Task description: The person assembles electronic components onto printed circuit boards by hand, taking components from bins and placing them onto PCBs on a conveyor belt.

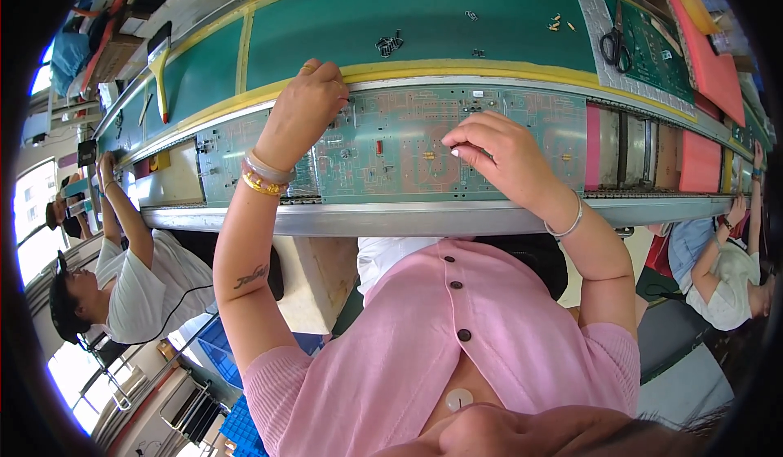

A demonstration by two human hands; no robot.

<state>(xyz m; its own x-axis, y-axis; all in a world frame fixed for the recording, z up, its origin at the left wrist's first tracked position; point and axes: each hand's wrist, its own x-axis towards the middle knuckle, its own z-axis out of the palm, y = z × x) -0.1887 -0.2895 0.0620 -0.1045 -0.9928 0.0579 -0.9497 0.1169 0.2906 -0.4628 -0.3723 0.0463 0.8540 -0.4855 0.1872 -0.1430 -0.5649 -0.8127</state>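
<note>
A green circuit board (pixel 391 181) lies on the metal conveyor track before me, with a red part (pixel 379 148) and several other small parts standing on it. My left hand (pixel 308 106) is over the board's far left edge, its fingers curled together. Whatever they grip, if anything, is hidden. My right hand (pixel 504 153) hovers above the board's right half, thumb and forefinger drawn close together. A tiny pale spot shows at the thumb tip; I cannot tell whether it is a nail or a part. Beyond the track, a pile of small dark components (pixel 390 45) lies on the green mat (pixel 318 28).
Scissors (pixel 617 45) lie at the far right beside another green board (pixel 652 57). A yellow-handled brush (pixel 159 82) is at the far left. The track's metal rail (pixel 391 219) runs between me and the boards. Co-workers (pixel 151 277) sit on both sides.
</note>
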